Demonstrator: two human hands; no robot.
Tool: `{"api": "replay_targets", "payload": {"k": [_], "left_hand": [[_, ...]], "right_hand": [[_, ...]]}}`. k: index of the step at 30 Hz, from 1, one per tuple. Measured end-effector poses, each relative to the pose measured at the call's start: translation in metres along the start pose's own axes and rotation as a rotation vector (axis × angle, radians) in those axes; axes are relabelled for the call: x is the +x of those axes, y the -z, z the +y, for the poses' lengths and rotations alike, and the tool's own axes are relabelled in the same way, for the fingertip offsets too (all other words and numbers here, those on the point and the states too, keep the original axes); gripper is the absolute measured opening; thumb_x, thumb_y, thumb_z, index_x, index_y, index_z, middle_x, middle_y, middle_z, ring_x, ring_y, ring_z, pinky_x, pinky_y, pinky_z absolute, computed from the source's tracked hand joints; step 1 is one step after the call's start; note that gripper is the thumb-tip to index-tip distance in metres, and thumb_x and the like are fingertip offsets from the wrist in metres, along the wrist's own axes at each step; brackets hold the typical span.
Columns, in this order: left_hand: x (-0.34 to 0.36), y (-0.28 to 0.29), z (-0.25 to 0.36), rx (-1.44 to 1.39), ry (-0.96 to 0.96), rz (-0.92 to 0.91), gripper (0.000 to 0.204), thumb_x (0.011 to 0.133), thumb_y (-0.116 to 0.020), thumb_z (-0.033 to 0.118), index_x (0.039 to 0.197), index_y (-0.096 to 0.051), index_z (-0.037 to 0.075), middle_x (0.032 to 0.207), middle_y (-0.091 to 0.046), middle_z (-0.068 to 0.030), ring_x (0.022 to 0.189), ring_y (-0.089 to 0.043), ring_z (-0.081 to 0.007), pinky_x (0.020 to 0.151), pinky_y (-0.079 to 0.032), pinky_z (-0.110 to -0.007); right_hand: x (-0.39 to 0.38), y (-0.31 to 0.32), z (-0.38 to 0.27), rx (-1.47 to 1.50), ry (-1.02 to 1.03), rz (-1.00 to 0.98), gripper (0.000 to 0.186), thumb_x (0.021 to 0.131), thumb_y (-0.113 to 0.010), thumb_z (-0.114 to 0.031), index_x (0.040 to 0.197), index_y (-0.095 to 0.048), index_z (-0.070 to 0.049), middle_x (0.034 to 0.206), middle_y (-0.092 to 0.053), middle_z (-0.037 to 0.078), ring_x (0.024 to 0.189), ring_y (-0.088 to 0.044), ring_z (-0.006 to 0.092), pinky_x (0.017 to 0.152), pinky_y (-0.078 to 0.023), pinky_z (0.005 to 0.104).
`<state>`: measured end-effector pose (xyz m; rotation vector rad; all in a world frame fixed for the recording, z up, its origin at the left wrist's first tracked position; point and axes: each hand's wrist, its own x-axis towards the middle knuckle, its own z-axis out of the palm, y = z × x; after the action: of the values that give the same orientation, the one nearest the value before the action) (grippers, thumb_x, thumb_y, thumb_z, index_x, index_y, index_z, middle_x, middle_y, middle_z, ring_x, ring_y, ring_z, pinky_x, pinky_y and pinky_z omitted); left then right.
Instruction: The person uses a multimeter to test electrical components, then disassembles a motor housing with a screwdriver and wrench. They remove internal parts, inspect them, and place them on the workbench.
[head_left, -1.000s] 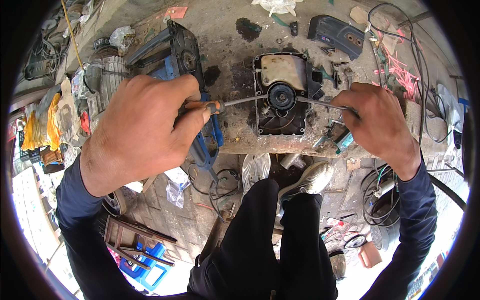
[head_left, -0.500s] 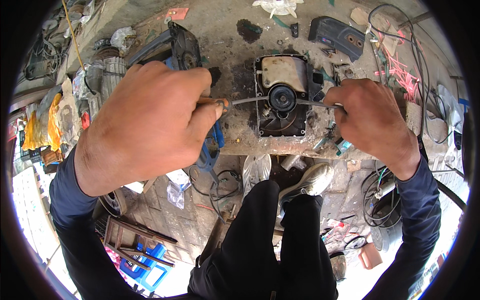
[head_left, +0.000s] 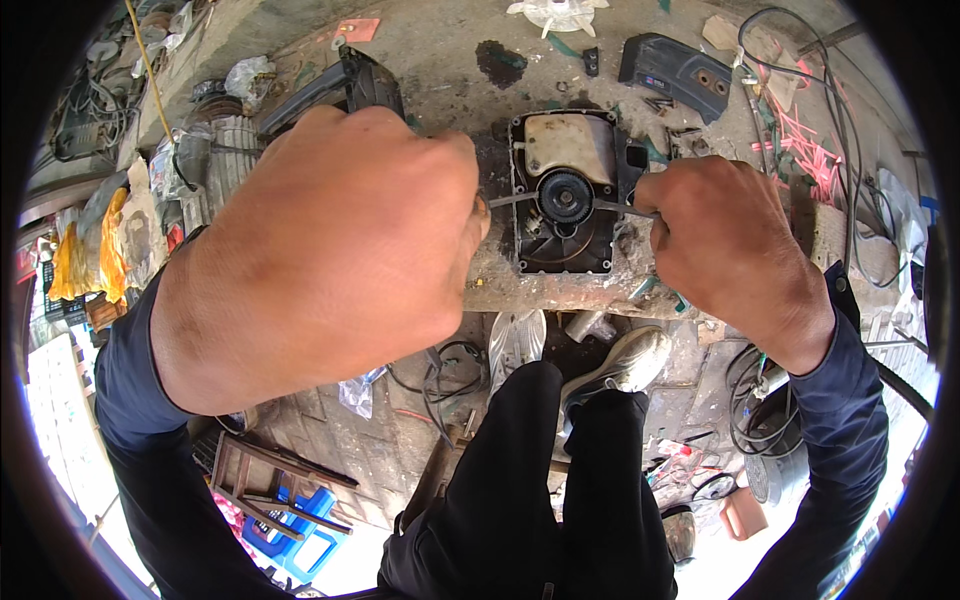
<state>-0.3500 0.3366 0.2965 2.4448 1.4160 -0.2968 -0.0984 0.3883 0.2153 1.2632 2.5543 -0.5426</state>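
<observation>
My left hand (head_left: 315, 260) is closed round a screwdriver, its handle mostly hidden, with the steel shaft (head_left: 513, 198) meeting the left side of a black toothed wheel (head_left: 564, 196). My right hand (head_left: 730, 255) grips a flat metal tool (head_left: 625, 208) that reaches the wheel's right side. The wheel sits in an open black rectangular housing (head_left: 525, 260) with screw holes round its rim and a dirty cream plate (head_left: 565, 140) in its upper half.
The housing lies on a stained concrete ledge (head_left: 470, 90). Around it are a black frame (head_left: 365, 85), a dark plastic cover (head_left: 670, 75), a white fan (head_left: 555, 15), cables (head_left: 845, 140) and pink strips (head_left: 800, 140). My shoes and more clutter are below the ledge.
My left hand has moved right and turned, now covering more of the screwdriver and the blue tool behind it. My right hand has shifted slightly left, toward the wheel.
</observation>
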Motion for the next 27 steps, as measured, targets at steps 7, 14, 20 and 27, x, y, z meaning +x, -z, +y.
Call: {"api": "replay_targets", "payload": {"k": [7,14,20,27], "left_hand": [[-0.009,-0.003,-0.011,-0.084,0.157,-0.027,0.018,0.092,-0.071,0.013,0.085,-0.062,-0.001,0.067,-0.062,-0.0198,0.066,-0.064,-0.0429,0.063,-0.046,-0.051],[-0.02,-0.018,-0.029,-0.288,0.203,0.04,0.018,0.092,-0.073,0.015,0.086,-0.065,0.0,0.07,-0.066,-0.018,0.065,-0.066,-0.0392,0.06,-0.048,-0.047],[-0.035,-0.026,-0.038,-0.439,0.343,-0.021,0.019,0.095,-0.071,0.014,0.1,-0.067,-0.004,0.082,-0.071,-0.017,0.072,-0.068,-0.0259,0.069,-0.052,-0.038],[-0.051,-0.048,-0.046,-0.637,0.425,-0.029,0.016,0.1,-0.068,0.012,0.101,-0.064,-0.004,0.083,-0.067,-0.0074,0.079,-0.058,-0.0103,0.072,-0.049,-0.03]], "right_hand": [[-0.007,-0.016,0.026,0.168,0.059,0.149,0.02,0.084,-0.067,-0.003,0.101,-0.076,-0.004,0.094,-0.072,0.019,0.091,-0.071,0.0395,0.086,-0.055,0.0499],[-0.017,-0.034,0.058,0.311,0.129,0.185,0.02,0.085,-0.067,-0.001,0.103,-0.075,-0.004,0.099,-0.072,0.019,0.091,-0.07,0.041,0.084,-0.055,0.0499],[-0.021,-0.055,0.083,0.551,0.062,0.091,0.028,0.085,-0.068,0.007,0.111,-0.074,0.0,0.098,-0.071,0.016,0.089,-0.072,0.0302,0.082,-0.055,0.0378],[-0.025,-0.074,0.091,0.603,0.086,0.143,0.026,0.087,-0.068,0.005,0.112,-0.074,-0.002,0.101,-0.073,0.017,0.091,-0.073,0.0344,0.081,-0.056,0.0408]]}}
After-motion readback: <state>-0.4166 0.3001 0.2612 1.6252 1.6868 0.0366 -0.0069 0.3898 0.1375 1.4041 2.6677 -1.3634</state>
